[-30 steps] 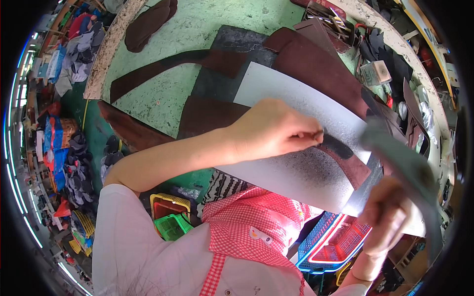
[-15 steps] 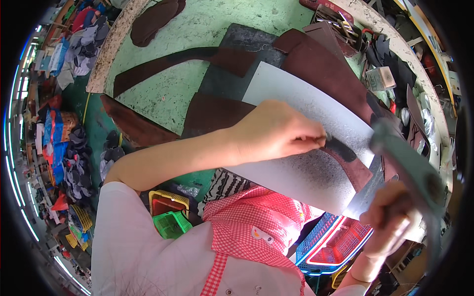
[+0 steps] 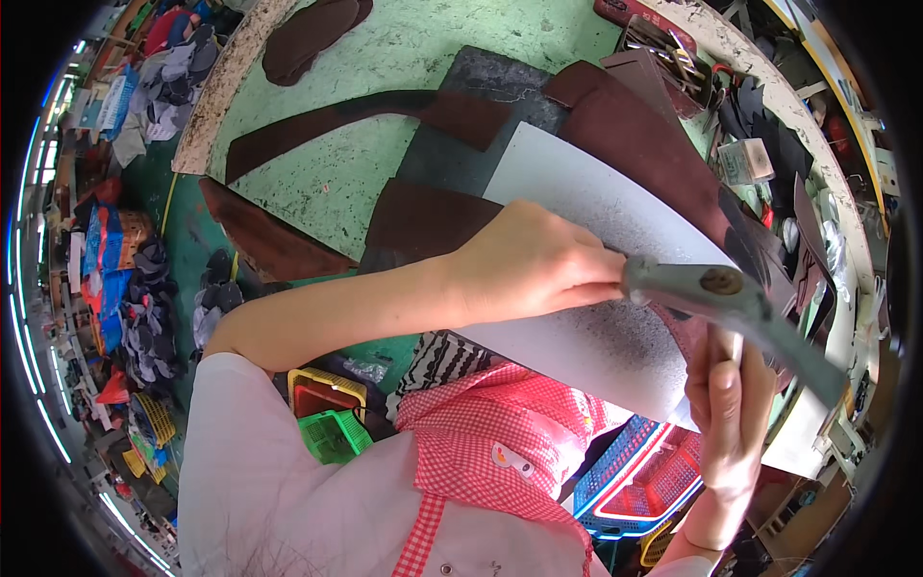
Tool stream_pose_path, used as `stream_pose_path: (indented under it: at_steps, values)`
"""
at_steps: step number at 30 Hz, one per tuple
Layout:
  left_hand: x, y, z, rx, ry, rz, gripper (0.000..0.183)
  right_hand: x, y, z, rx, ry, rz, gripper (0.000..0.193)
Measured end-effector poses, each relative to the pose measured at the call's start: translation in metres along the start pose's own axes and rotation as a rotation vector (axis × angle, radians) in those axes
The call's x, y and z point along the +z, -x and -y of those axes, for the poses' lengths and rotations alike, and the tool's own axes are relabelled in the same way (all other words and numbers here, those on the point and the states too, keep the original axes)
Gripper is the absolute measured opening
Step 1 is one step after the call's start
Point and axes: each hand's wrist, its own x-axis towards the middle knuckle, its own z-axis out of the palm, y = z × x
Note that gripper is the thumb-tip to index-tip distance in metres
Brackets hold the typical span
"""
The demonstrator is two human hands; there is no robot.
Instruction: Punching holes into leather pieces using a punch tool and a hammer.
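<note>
My right hand (image 3: 735,413) is wrapped round the handle of a hammer (image 3: 716,284), just right of a white board (image 3: 567,178). The hammer's grey metal head lies across the view over a curved dark reddish-brown leather strip (image 3: 681,330), hiding most of it. My left hand (image 3: 538,258) reaches over the board with its fingers pinched together at the strip's upper end. One end of the hammer head appears right beside those fingertips; whether it touches the strip cannot be made out.
Under the board lies a dark slab (image 3: 452,125) on the green worktop (image 3: 336,183). Brown leather pieces (image 3: 635,135) surround it, including a long curved strip (image 3: 385,108). A tool box (image 3: 663,58) stands at the far right. Plastic baskets (image 3: 635,481) sit below the worktop.
The hammer has moved left and in over the leather strip, and my right hand came with it. My left hand keeps its pinch in nearly the same place.
</note>
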Motion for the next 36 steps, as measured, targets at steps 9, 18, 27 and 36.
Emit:
stream_pose_path:
  at_steps: [9,18,27,36]
  values:
    - [-0.010,0.001,-0.002,-0.194,0.318,0.076,0.011,-0.009,0.010,0.017,0.094,-0.098,-0.063,0.056]
    - [-0.011,0.007,0.009,-0.240,0.413,0.021,0.012,-0.003,0.003,0.017,0.024,-0.162,-0.045,0.057]
    - [-0.019,0.012,-0.002,0.008,-0.105,0.143,0.010,0.001,-0.003,0.008,0.011,0.005,0.178,0.044]
    - [-0.004,0.014,0.010,-0.132,0.467,-0.136,0.010,0.021,-0.030,-0.060,-0.236,0.451,-0.072,0.024]
